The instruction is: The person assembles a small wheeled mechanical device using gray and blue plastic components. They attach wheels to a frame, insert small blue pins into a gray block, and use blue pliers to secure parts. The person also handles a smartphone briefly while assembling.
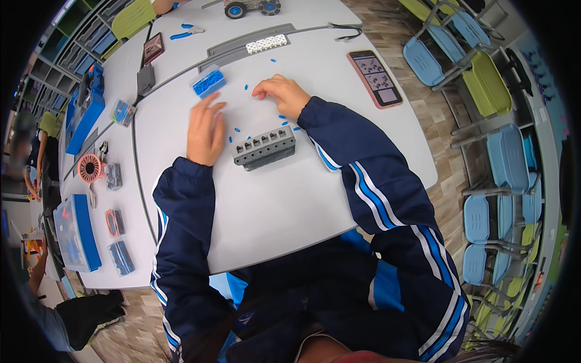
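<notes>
A grey block of holed building beams stands on the white table in front of me, with a row of small black pegs along its top. Several small blue connector pins lie scattered round it. My left hand is open to the left of the block, its fingers stretched toward a small clear box of blue pins. Beyond the block my right hand is curled, with bent fingertips drawn close together beside a loose pin. Whatever those fingertips hold, if anything, is hidden.
A phone lies to the right. White connector pieces sit in a grey tray at the back, near blue pliers and a wheeled model. On the left are a small orange fan and blue storage boxes.
</notes>
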Demonstrator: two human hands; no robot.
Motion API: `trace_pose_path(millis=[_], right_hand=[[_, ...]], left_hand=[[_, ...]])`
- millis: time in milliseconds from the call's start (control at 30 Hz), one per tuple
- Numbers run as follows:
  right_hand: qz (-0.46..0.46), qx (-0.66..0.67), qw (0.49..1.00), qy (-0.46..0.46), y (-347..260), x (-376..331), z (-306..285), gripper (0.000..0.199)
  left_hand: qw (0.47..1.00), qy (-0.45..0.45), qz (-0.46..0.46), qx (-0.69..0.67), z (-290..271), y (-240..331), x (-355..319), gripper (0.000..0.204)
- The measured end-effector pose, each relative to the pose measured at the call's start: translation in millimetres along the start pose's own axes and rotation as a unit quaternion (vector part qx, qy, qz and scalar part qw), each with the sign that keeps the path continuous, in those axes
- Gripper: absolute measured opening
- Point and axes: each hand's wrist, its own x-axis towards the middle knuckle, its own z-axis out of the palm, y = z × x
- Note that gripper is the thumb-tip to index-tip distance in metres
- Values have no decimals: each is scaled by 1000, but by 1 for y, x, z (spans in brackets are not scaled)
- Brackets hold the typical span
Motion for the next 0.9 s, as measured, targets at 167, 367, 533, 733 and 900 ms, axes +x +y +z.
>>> trace_pose_path(millis=[167, 367, 533, 733, 900], right_hand=[[48, 90, 993, 61, -12, -13, -6, 26], [73, 83, 990, 89, -9, -24, -15, 15], [70, 34, 996, 48, -9, -26, -18, 14], [35, 37, 999, 6, -6, -29, -21, 13], [-46, -19, 999, -2, -10, -29, -20, 15]], left_hand=[[982, -122, -60, -129, 27, 5, 34, 41], [975, -188, -95, -76, 52, -11, 46, 52], [954, -235, -74, -170, 44, -5, 48, 47], [920, -239, -102, -293, 31, 10, 37, 37], [879, -234, -190, -370, 26, 11, 32, 35]])
